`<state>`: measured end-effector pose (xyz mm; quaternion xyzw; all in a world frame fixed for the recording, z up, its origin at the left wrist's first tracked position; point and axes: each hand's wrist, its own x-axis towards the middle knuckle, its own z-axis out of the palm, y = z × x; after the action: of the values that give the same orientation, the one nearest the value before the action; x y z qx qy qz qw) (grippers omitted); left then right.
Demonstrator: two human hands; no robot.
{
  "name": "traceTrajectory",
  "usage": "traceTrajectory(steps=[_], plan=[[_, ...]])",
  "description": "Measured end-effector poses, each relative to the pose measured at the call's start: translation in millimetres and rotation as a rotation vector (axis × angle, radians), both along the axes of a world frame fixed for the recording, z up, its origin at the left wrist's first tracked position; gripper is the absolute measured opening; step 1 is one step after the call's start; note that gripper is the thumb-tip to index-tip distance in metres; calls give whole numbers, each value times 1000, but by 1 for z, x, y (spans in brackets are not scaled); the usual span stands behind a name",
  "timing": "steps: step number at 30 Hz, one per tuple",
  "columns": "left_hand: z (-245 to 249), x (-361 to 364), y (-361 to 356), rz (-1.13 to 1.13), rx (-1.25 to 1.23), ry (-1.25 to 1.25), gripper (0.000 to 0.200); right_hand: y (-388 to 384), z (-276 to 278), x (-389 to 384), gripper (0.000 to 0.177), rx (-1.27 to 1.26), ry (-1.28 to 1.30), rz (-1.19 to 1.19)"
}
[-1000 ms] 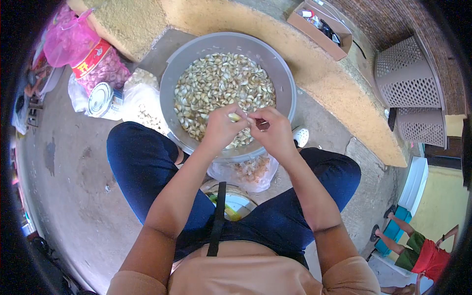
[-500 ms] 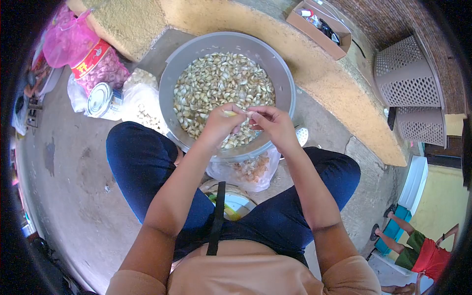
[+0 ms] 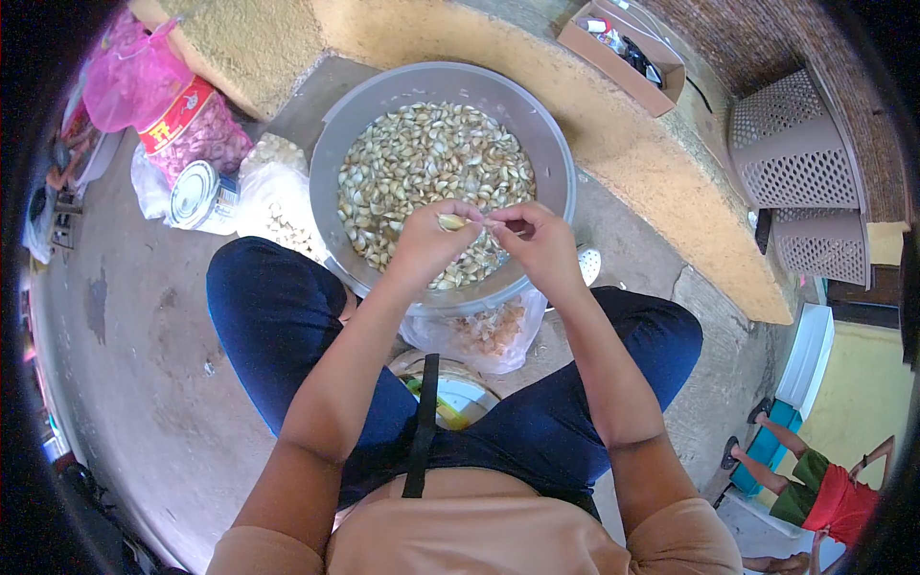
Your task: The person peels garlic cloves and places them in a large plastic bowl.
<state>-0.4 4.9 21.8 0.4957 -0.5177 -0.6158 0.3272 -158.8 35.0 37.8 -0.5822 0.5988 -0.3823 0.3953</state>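
Both of my hands are over the near part of a large grey basin (image 3: 548, 158), which holds many unpeeled garlic cloves (image 3: 436, 158), apparently in water. My left hand (image 3: 426, 240) is closed, with a pale yellow garlic clove (image 3: 449, 221) showing between thumb and fingers. Fingertips of my right hand (image 3: 539, 244) pinch together and meet the left fingertips at a small pale bit, perhaps the clove's end or its skin; the fingers partly hide it.
A plastic bag of peelings (image 3: 489, 331) lies against the basin's near side. To the left stand a lidded tub (image 3: 198, 196), a white bag of cloves (image 3: 278, 216) and a pink mesh sack (image 3: 201, 134). A low ledge (image 3: 661, 220) curves behind. Another person (image 3: 843, 503) stands far right.
My fingers have shifted slightly at the clove. The right fingers look more tightly pinched, and more of the yellow clove shows in my left hand. The basin has not moved.
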Motion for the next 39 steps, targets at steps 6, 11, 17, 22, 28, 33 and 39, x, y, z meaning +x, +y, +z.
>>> traceTrajectory(steps=[6, 11, 17, 22, 28, 33, 39], plan=[[-12, 1, -1, 23, -57, -106, 12, 4, 8, 11, 12, -194, 90, -13], [-11, -1, 3, 85, -161, -108, 7, 7, 10, 19, 12, -253, 36, -16], [-5, -2, 5, 97, -212, -86, 4, 8, 4, 18, 14, -338, 112, 31], [-10, 1, 2, 80, -60, 39, 6, 9, 5, 15, 12, -268, -54, 59], [-3, 5, 1, -12, 284, 441, 2, 7, 11, 8, 13, -57, -325, 83], [4, 4, 3, -9, 369, 548, 2, -3, 9, -4, 15, 212, -589, 78], [-4, 0, 3, -1, 298, 434, 0, -3, -5, -1, 14, 412, -1093, -30]])
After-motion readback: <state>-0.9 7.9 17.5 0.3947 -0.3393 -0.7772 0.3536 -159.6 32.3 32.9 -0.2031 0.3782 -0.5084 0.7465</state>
